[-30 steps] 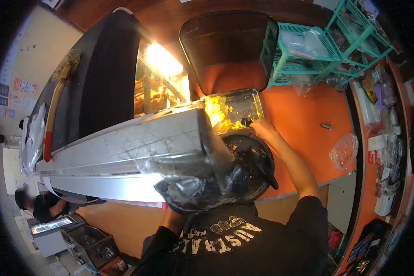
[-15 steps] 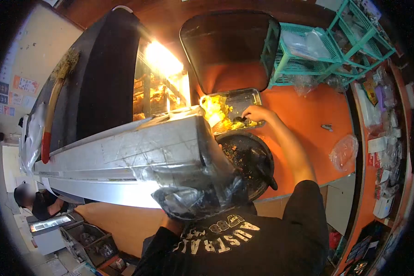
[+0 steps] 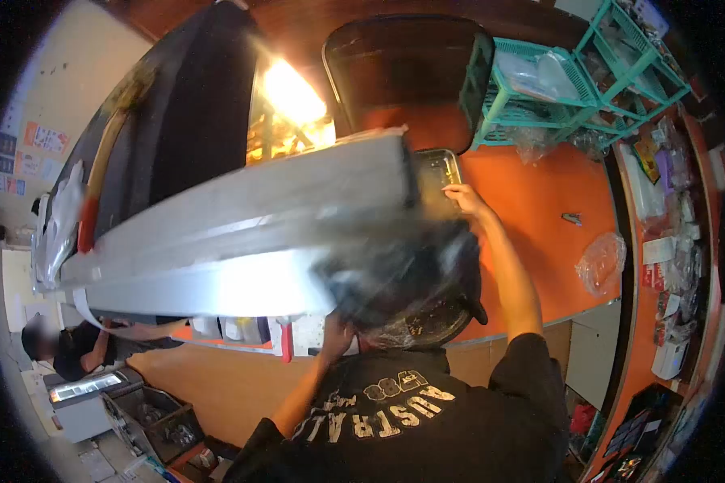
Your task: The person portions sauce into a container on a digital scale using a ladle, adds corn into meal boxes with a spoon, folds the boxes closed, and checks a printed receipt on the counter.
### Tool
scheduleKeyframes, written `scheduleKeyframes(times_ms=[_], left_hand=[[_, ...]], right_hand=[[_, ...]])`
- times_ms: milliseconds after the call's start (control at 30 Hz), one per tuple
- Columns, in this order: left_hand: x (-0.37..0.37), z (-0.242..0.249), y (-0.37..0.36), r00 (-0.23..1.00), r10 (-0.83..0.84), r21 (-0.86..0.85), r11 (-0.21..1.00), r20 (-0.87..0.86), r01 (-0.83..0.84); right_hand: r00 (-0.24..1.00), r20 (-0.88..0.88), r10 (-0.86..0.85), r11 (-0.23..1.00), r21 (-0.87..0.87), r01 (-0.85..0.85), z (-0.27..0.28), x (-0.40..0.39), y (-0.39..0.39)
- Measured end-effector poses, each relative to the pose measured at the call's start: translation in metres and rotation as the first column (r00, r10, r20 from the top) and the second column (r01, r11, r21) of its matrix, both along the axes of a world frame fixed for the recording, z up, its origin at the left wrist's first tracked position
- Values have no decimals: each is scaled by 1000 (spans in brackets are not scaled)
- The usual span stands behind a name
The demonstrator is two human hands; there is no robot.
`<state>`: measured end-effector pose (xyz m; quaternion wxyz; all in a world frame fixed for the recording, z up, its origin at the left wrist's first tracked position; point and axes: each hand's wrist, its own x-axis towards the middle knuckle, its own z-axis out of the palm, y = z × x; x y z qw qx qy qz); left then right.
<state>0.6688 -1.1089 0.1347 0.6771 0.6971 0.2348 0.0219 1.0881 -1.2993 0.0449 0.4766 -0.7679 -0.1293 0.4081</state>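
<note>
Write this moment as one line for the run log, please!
right hand: at tray, grip unclear | left hand: near black plastic wrapping, grip unclear | round black pan: partly hidden by wrapping

Left of the right hand [image 3: 469, 199], a blurred grey panel [image 3: 290, 197] is hiding most of the tray [image 3: 438, 167]. Below that grip, smeared black plastic [image 3: 403, 278] is covering parts of the pan [image 3: 441, 328] and left hand [image 3: 338, 338]. What the right hand is touching is proving unclear.
</note>
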Motion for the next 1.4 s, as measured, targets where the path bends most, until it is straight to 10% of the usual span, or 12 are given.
scheduleKeyframes(times_ms=[133,333,633,733,867,1067,1400], left_hand=[[-77,-7,33,974,199,36,980,-109,-196],[-225,-59,102,873,446,561,782,-198,-272],[-348,-82,284,765,641,816,473,-60,-332],[-347,-66,354,893,437,904,330,108,-271],[-335,-59,402,961,277,932,341,23,-121],[-342,-78,421,940,313,955,294,-136,40],[-352,-61,431,929,276,873,479,-247,90]], right_hand=[[990,-5,-138,953,270,135,10,-47,-22],[956,-31,-291,944,151,293,144,-203,-11],[949,-255,183,956,270,-112,144,-432,178],[901,-330,281,938,293,-185,142,-495,276],[915,-192,354,899,340,-277,101,-549,387],[788,546,285,904,120,-411,63,-579,475],[713,669,211,942,55,-330,56,-606,496]])
